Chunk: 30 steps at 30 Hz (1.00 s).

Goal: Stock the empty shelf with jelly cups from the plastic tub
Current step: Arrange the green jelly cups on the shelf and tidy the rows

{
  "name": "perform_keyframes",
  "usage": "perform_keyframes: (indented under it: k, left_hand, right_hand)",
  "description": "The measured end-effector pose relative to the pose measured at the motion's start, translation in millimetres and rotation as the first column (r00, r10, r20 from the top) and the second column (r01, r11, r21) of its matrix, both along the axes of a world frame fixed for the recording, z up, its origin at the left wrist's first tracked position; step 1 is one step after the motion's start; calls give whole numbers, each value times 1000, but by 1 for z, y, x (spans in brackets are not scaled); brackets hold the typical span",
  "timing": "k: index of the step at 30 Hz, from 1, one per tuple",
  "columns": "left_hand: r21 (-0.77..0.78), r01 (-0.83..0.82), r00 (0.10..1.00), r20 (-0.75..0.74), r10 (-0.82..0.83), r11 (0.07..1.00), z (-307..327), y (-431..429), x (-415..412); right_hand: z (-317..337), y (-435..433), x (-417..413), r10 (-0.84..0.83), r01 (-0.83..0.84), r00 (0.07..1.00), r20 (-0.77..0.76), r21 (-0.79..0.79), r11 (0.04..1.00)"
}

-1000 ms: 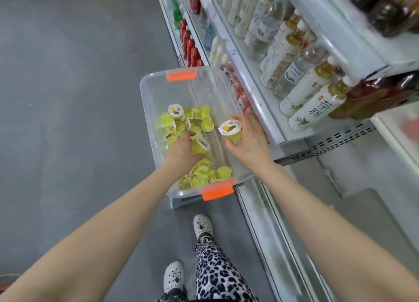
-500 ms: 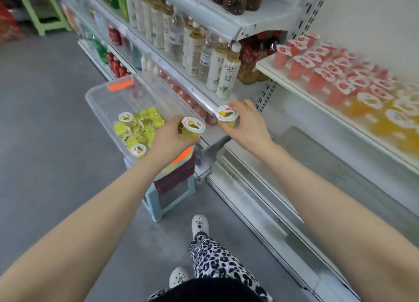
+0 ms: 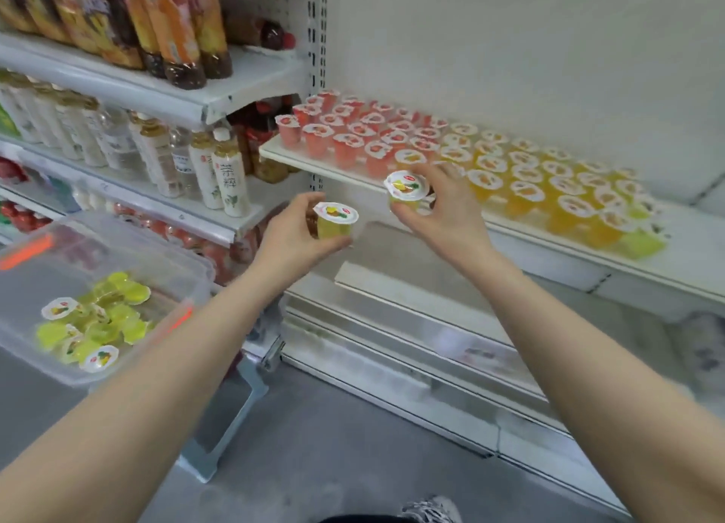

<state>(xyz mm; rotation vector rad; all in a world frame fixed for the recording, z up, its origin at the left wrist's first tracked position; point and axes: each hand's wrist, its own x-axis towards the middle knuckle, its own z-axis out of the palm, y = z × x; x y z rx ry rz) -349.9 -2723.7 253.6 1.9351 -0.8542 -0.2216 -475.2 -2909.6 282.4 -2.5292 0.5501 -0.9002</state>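
My left hand [image 3: 292,244] grips a yellow-green jelly cup [image 3: 334,220] just below and in front of the white shelf [image 3: 686,263]. My right hand [image 3: 443,212] holds a second yellow-green jelly cup [image 3: 406,191] at the shelf's front edge. Rows of red jelly cups [image 3: 345,130] fill the shelf's left part, orange jelly cups [image 3: 549,181] the middle, and a few yellow-green cups [image 3: 639,244] stand at the right front. The clear plastic tub [image 3: 184,263] with orange latches sits at the lower left, with several yellow-green cups [image 3: 94,322] inside.
Drink bottles [image 3: 223,177] line the shelves to the left, with darker bottles [image 3: 172,24] on the shelf above. The tub rests on a pale stool [image 3: 227,420]. Lower white shelves [image 3: 412,326] run beneath. Grey floor lies below, and my shoe [image 3: 431,511] shows at the bottom.
Both hands lifted a jelly cup each out of the tub and moved right and up to the jelly shelf. My view swung from the tub to the shelf.
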Motion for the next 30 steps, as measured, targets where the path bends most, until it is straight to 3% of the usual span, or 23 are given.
perform_keyframes:
  k: [7,16,23,30]
  left_hand:
    - [-43,152,988,39,-150,987,34,-116,-73]
    - [-48,213,973,99,-207,976,52,-265,-155]
    - [-59,206,974,106,-199,977,68,-354,-196]
    - [-8,153,978,141,-150,988,64,-397,-211]
  right_hand:
    - [26,-87,-96,-178,178,983,54,13,984]
    - [48,-232,-216,-330,330,942,54,17,944]
    - [28,-342,-271,-436,444,892,-119,45,895]
    - [-7,-398,-269,-371,403,884,-283,63,913]
